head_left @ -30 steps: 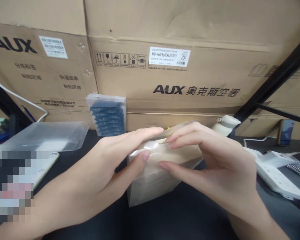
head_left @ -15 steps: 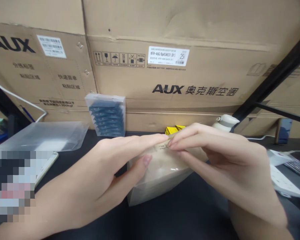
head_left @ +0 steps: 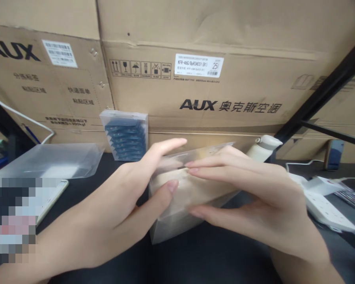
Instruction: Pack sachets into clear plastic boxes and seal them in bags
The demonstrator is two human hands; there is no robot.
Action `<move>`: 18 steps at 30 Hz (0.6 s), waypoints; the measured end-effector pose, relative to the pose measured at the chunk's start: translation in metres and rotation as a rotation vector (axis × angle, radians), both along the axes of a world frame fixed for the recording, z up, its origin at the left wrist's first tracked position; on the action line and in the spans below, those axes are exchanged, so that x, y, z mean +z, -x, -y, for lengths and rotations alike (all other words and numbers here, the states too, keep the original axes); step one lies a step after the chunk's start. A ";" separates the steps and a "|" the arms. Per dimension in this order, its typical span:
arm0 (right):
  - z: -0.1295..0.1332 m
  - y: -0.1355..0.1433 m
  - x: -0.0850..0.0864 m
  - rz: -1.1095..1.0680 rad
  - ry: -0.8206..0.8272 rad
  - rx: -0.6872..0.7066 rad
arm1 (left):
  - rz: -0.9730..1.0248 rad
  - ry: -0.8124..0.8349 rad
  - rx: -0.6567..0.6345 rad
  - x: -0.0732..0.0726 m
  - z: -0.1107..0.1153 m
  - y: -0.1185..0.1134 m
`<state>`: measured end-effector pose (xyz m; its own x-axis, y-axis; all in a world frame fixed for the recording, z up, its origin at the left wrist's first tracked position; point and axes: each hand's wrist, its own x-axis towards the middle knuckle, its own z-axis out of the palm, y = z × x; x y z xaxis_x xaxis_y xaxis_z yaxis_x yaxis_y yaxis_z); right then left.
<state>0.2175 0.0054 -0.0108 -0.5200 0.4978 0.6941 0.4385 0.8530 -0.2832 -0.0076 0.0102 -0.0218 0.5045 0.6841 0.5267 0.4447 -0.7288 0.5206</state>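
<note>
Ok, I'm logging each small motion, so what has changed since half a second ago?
The clear flap has risen above the pale box. The left hand has raised its index finger; the right hand has shifted slightly left, its thumb spreading from the fingers. The box stays between both hands; the blue pack and bottle haven't moved.

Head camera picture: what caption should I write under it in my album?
Left hand and right hand on a clear plastic box, with blue packets and AUX cardboard behind.
</note>
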 end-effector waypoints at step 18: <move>0.000 -0.006 0.003 -0.049 0.064 0.033 | -0.045 -0.003 -0.067 0.006 0.004 -0.006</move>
<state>0.2230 0.0054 -0.0079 -0.5032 0.5249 0.6865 0.3948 0.8463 -0.3576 -0.0017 0.0063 -0.0157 0.5725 0.6463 0.5044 0.4178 -0.7594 0.4988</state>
